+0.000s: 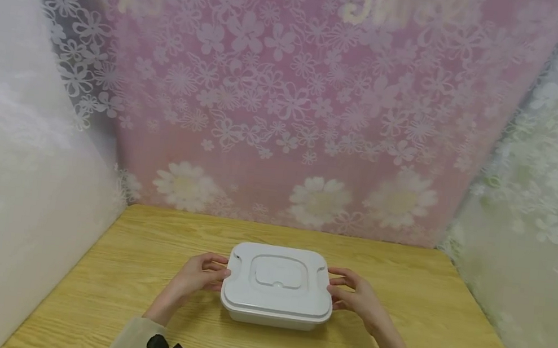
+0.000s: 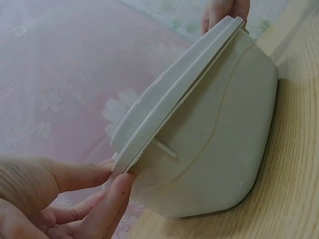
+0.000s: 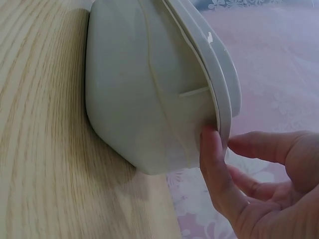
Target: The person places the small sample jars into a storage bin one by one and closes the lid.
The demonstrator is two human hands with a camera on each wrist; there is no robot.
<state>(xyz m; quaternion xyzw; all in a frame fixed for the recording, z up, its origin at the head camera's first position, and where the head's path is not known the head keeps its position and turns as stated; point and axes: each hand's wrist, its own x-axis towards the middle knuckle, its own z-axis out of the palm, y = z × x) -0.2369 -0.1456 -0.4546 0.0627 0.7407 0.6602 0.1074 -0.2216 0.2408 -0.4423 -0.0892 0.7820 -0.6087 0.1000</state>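
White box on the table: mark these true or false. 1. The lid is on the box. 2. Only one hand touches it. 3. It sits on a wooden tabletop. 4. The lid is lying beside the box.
1. True: the lid sits on the box.
2. False: the left hand and right hand both touch the lid's ends.
3. True: the wooden tabletop is under it.
4. False: the lid is on top.

You've got a matt, smooth white plastic box [image 1: 275, 309] under your fingers, its lid [image 1: 276, 278] the same dull plastic with a faint sheen. Beneath it, the table [image 1: 422, 319] looks like pale wood-grain laminate, smooth and lightly glossy. Behind, the pink flowered backdrop [image 1: 290, 113] reads as thin, soft-sheened plastic sheeting.
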